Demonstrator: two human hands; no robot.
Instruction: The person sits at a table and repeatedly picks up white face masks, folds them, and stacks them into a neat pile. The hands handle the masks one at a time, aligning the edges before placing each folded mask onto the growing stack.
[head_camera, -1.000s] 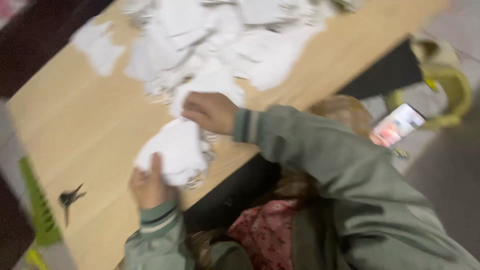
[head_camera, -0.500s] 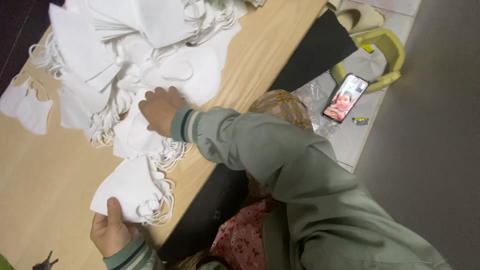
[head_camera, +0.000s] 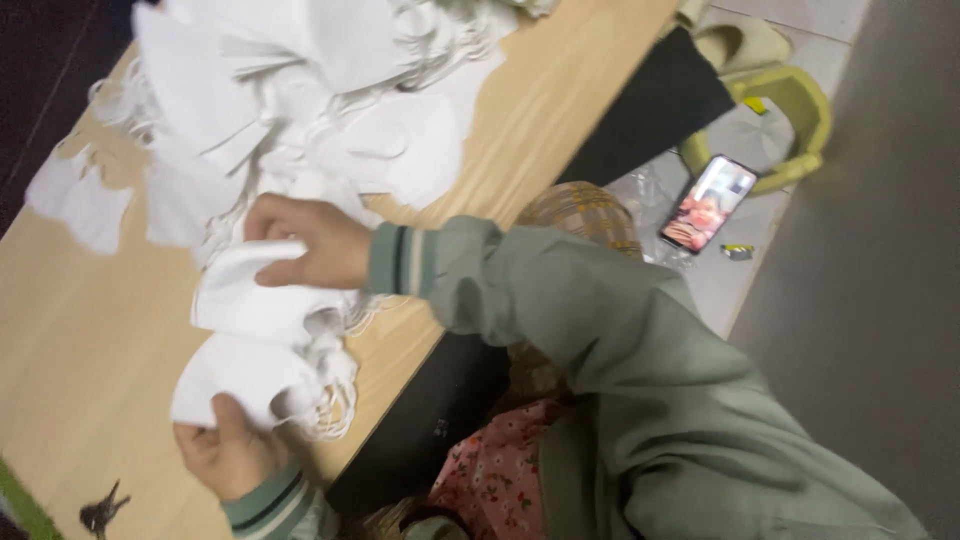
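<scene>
White masks (head_camera: 262, 340), folded with loose ear loops, sit stacked between the person's two hands on a wooden table (head_camera: 80, 330). The left hand (head_camera: 228, 452) is at the near end of the stack, thumb pressed on top of the lowest mask and fingers curled under its edge, so it is closed on the stack. The right hand (head_camera: 312, 242) comes in from the far side, palm down, fingers bent over the top mask and pinching its upper edge. The stack runs from one grip straight to the other, touching both, with tangled ear loops spilling out on the side toward the person's body.

Beyond the right hand lies a big loose pile (head_camera: 300, 90) of the same white masks, spreading across the tabletop. A single mask (head_camera: 80, 200) lies apart, out past the left side of the grip. Small scissors (head_camera: 103, 508) rest on the table just outside the left hand. On the floor, well away behind the right arm, a phone (head_camera: 708, 203) lies with its screen lit.
</scene>
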